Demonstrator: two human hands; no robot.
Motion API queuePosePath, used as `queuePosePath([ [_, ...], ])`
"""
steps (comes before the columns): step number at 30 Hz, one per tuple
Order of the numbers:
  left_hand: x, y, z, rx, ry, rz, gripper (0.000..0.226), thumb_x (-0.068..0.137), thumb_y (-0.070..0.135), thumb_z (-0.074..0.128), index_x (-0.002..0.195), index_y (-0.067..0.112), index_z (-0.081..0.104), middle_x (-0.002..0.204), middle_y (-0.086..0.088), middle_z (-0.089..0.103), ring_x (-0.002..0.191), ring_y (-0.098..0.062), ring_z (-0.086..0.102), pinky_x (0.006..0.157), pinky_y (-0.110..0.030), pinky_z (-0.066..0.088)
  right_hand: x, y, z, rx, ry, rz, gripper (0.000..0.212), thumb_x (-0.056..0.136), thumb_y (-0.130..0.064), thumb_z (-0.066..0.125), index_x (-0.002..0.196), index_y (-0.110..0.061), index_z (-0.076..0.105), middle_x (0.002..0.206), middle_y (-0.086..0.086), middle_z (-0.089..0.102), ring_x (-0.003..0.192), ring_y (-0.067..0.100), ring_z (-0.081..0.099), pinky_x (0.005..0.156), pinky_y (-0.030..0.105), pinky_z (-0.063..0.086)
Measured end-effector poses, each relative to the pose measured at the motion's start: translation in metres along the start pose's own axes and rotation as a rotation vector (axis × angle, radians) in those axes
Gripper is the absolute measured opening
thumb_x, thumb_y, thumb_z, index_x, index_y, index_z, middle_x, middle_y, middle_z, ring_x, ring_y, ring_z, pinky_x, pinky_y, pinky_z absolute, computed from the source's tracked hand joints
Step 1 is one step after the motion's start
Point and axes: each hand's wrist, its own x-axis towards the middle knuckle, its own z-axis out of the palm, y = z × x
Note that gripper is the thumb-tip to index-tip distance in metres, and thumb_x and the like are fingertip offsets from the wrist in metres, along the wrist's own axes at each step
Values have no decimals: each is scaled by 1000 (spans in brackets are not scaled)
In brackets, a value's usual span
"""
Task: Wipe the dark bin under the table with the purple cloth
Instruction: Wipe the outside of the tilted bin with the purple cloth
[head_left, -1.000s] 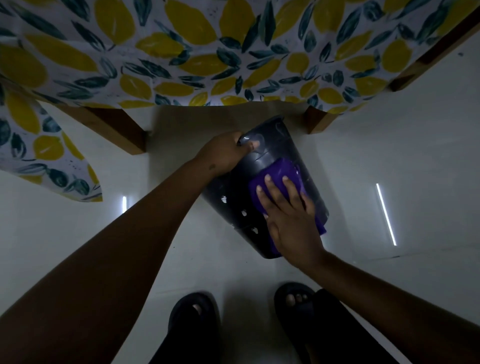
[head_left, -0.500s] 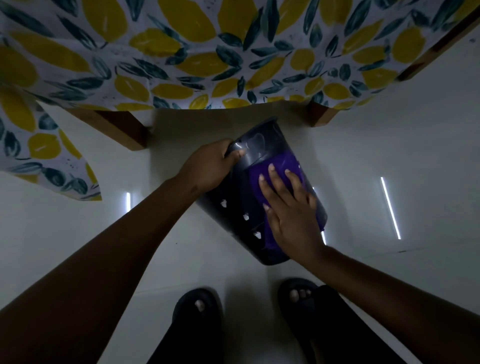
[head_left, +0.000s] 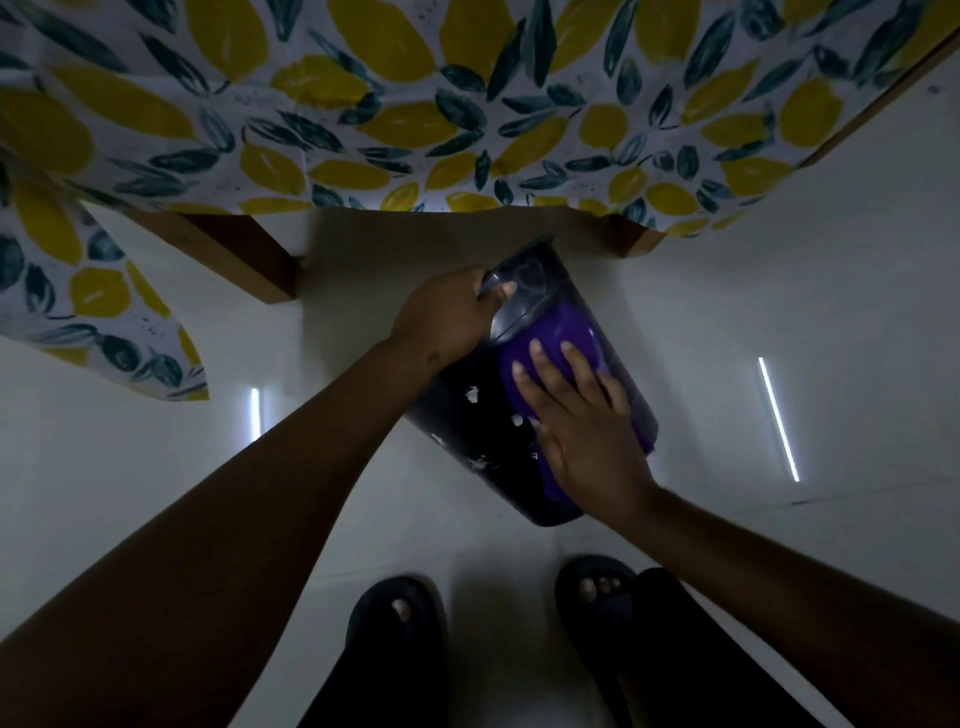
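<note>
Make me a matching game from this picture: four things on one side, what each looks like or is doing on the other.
1 left hand
2 right hand
3 tablecloth
4 sandals

A flat on the purple cloth
B yellow lemon print
C grips the rim of the dark bin
D black, on the feet

Pairs: 1-C, 2-A, 3-B, 4-D

Part of purple cloth (head_left: 551, 335) hidden under right hand (head_left: 592, 447); tablecloth (head_left: 467, 104) cropped above.
</note>
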Motion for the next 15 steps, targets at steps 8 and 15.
queuePosePath([
  [8,7,-8,-4,-66,-49,-14,35,96,42,47,92,9,57,92,-7,60,93,-24,59,79,-33,42,11,8,1,163,86,135,55,98,-30,33,152,-29,22,161,-4,22,149,22,17,113,51,32],
  [15,2,-12,-6,-104,-85,-23,44,97,42,44,119,6,57,111,-13,64,108,-27,58,91,-34,42,-5,-3,2,94,19,68,55,97,-35,32,151,-34,23,162,-9,17,149,22,15,107,49,32],
])
